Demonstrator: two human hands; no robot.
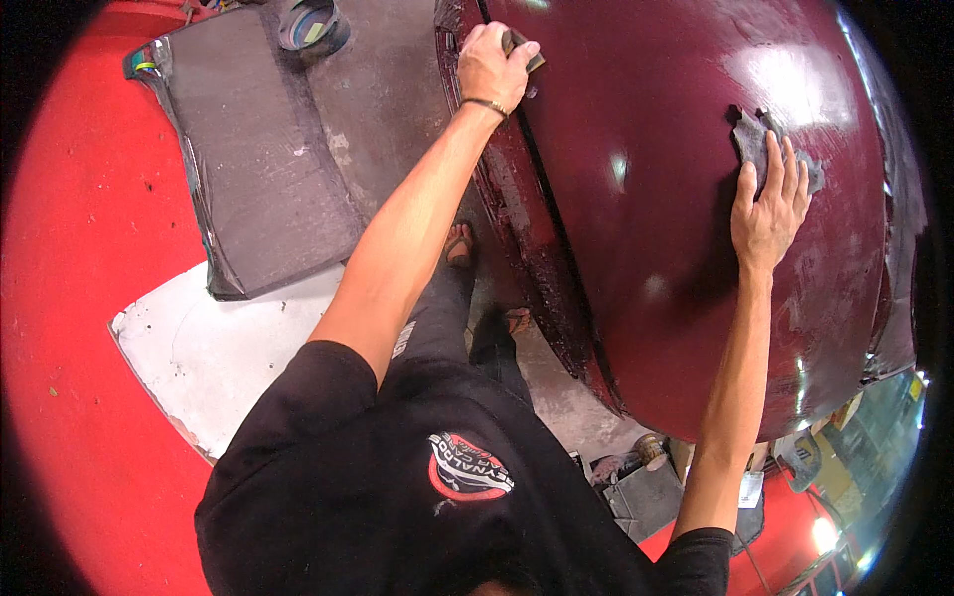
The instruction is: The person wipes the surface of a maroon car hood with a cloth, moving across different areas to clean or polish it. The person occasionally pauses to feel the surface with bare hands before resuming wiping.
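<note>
A dark maroon car hood (656, 209), glossy and wet-looking in places, fills the right of the view. My left hand (490, 72) reaches to its far left edge, fingers closed around a small brown sanding pad (538, 63); only part of the pad shows between thumb and fingers. Farther right, a crumpled grey cloth (750, 141) lies on the hood. My right hand (771, 209) rests flat over the cloth with its fingers stretched out, covering the cloth's middle.
Left of me stands a dark grey mat-like panel (258, 159) over a white panel (214, 348), beside a red surface (79, 298). A round bucket (310, 28) sits at the far end. A dark box (644, 502) and other clutter lie below the hood's near edge.
</note>
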